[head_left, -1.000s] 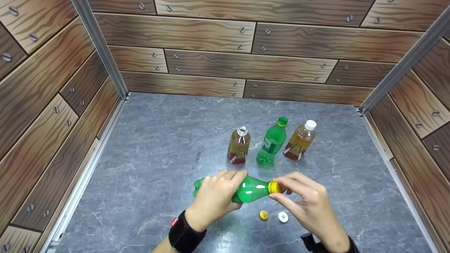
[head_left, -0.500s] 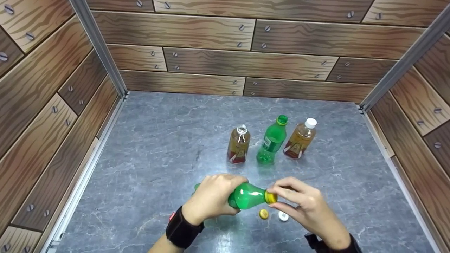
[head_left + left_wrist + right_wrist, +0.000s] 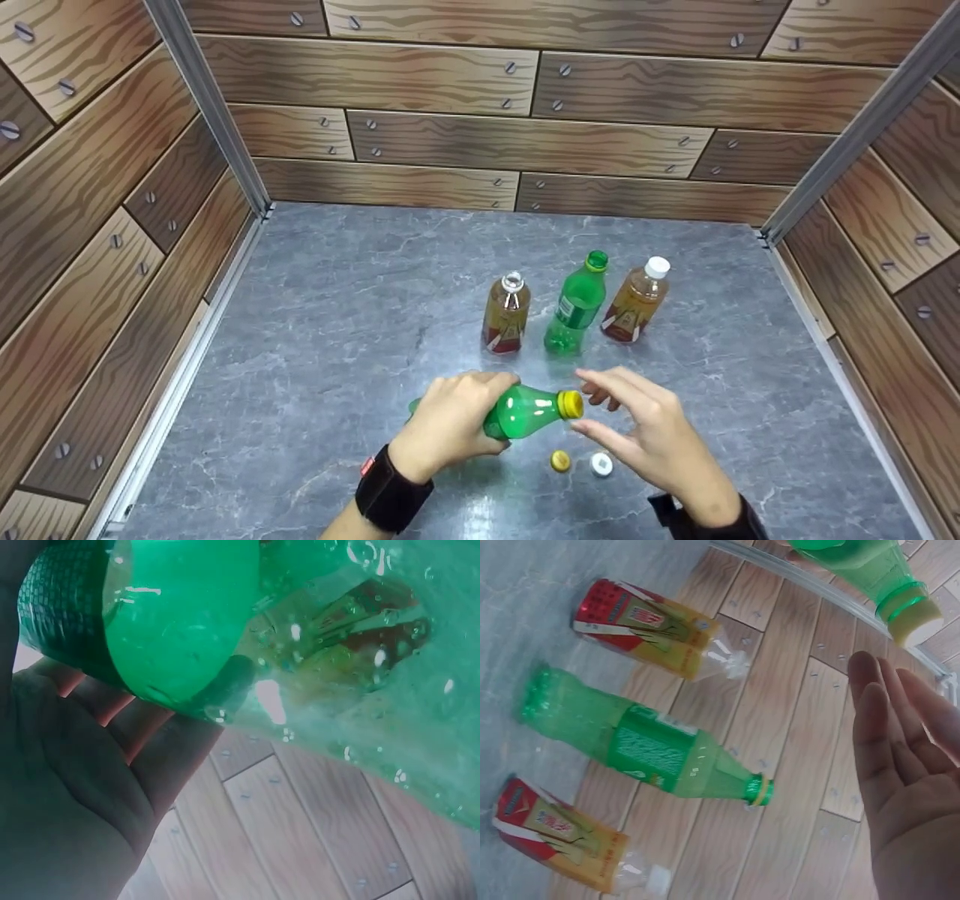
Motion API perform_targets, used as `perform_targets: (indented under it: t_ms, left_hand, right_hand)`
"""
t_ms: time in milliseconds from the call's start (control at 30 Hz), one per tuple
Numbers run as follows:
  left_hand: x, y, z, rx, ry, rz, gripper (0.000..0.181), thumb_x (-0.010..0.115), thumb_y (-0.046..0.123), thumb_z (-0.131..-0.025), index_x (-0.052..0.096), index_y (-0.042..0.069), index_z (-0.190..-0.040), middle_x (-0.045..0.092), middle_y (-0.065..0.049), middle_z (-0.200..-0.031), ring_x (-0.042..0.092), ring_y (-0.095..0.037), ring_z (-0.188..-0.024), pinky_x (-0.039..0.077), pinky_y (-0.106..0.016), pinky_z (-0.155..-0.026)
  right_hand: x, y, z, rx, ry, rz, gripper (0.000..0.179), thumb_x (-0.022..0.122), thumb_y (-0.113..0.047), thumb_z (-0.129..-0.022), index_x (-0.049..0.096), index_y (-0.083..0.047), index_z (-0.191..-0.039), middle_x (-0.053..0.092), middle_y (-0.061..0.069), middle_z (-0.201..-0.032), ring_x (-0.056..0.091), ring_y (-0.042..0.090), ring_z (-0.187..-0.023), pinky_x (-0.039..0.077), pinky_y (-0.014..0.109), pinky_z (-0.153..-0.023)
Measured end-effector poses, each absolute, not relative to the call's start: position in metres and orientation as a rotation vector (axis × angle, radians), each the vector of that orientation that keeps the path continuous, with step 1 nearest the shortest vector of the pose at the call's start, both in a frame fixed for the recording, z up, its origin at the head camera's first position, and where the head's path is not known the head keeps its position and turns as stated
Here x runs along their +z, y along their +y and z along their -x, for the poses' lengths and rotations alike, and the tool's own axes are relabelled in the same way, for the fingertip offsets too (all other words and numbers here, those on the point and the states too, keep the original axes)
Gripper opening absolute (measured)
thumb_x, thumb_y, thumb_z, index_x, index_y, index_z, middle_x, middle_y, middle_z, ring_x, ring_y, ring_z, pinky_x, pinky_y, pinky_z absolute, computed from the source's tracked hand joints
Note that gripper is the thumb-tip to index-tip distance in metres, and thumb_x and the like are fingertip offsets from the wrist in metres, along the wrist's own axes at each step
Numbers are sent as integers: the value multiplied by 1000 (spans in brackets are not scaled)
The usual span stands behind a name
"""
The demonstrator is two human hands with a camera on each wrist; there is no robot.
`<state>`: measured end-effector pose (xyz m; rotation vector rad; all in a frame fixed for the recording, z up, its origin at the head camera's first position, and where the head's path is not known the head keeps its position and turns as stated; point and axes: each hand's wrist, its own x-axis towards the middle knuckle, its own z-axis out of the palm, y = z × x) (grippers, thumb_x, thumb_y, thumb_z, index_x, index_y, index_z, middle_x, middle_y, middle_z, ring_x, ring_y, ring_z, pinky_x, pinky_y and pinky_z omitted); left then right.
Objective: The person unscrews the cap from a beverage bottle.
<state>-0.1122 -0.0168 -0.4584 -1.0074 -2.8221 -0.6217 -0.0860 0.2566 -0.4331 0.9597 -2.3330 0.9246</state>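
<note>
In the head view my left hand (image 3: 454,420) grips a green plastic bottle (image 3: 529,411) around its body. The bottle is held lying sideways over the table, its yellow cap (image 3: 570,405) pointing right. My right hand (image 3: 645,427) is just right of the cap, thumb and fingers spread apart with a gap around it. In the right wrist view that hand (image 3: 911,772) shows its fingers off the cap (image 3: 911,615). The left wrist view is mostly filled by the green bottle (image 3: 180,622), with the left palm (image 3: 67,780) against it.
Behind the hands stand an uncapped tea bottle (image 3: 506,315), an uncapped green bottle (image 3: 577,307) and a tea bottle with a white cap (image 3: 636,304). A loose yellow cap (image 3: 560,460) and a white cap (image 3: 601,464) lie on the grey tabletop (image 3: 337,300). Wood-patterned walls (image 3: 450,82) enclose it.
My right thumb and fingers have come off the yellow cap and spread apart. The held bottle dipped, then rose slightly, and its cap end is a little further left.
</note>
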Motion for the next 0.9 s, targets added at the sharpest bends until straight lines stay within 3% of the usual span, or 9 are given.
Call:
perform_targets:
  t_ms: [233,467,900]
  left_hand:
    - [-449,-17,106,-600,-2751,1013,71,96,33,-68,65,19,-130,76,0,-119,73,-16,-100,64,-37,-77]
    - [-448,-18,105,-559,-2727,1009,73,98,32,-65,66,19,-130,76,-1,-118,73,-17,-99,64,-37,-78]
    - [-458,-16,107,-637,-2723,1020,73,97,35,-67,65,19,-130,76,0,-122,74,-18,-101,64,-37,-77]
  right_hand:
    - [-422,248,81,885,-2308,-973,39,88,-10,-79,75,-17,-114,72,-11,-100,63,1,-81,53,10,-71]
    - [-422,250,82,906,-2271,-1078,43,88,-9,-77,75,-14,-118,73,-5,-110,70,8,-91,58,13,-82]
    - [-424,252,82,954,-2279,-1068,56,89,-12,-77,71,-13,-129,72,-2,-117,69,10,-93,57,14,-81]
